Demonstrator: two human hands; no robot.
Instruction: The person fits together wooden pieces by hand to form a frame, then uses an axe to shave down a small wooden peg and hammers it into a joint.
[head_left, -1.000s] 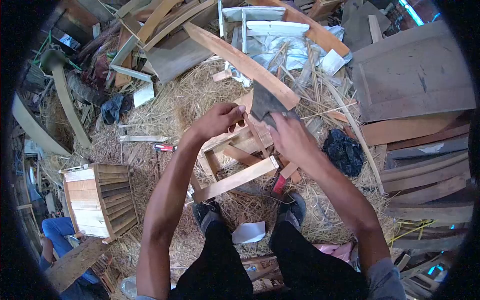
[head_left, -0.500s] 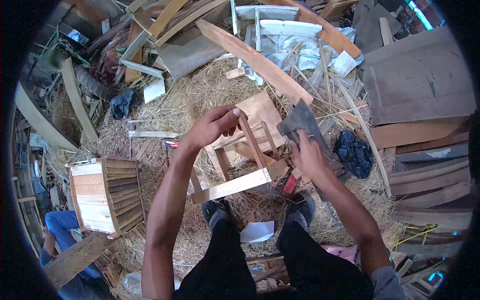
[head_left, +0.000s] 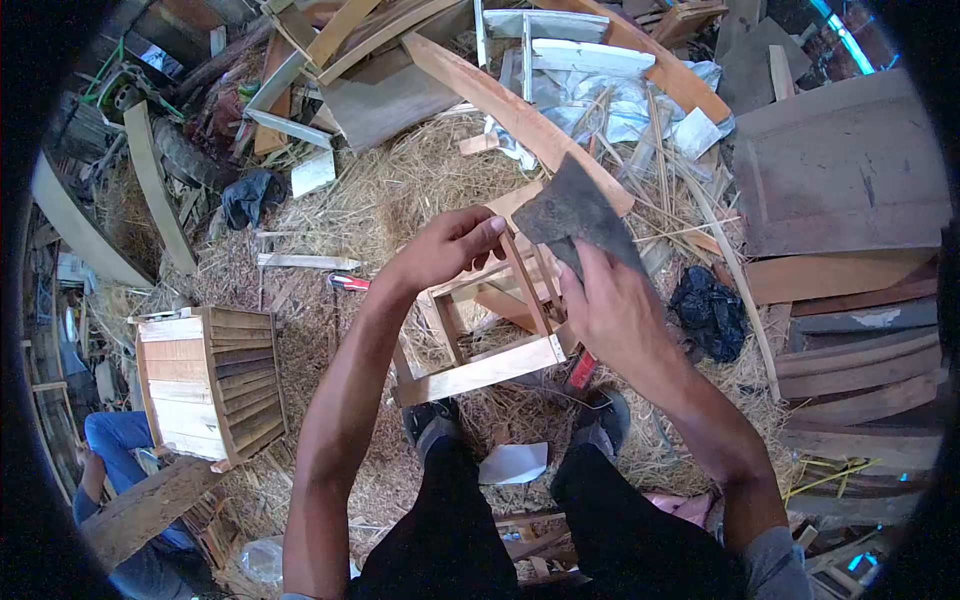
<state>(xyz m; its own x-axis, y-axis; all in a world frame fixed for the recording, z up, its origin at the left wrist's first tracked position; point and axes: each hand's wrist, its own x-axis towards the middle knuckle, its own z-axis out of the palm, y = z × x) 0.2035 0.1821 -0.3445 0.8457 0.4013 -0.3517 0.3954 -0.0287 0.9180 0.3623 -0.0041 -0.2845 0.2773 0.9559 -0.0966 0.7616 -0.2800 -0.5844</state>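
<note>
My left hand (head_left: pixel 455 245) is closed around the upper end of a narrow wooden bar (head_left: pixel 527 285), part of a small open wooden frame (head_left: pixel 480 370) above the floor near my feet. In my right hand (head_left: pixel 615 300) is a dark, flat, broad-bladed tool (head_left: pixel 575 205); its exact kind is not clear. The fingers wrap its lower part, and the blade spreads up and left, near the bar's top and over a pale board. A red handle (head_left: pixel 582 370) shows under the frame's right corner.
Straw and shavings cover the floor. A slatted wooden box (head_left: pixel 210 385) stands left, near a person in blue trousers (head_left: pixel 120 440). A long plank (head_left: pixel 510 110) lies ahead. Curved boards (head_left: pixel 860 360) are stacked right, beside a black plastic bag (head_left: pixel 708 310). A red-handled tool (head_left: pixel 348 283) lies left.
My right hand has lifted the dark tool up and left, nearer the bar's top. My left hand and the frame have shifted slightly right.
</note>
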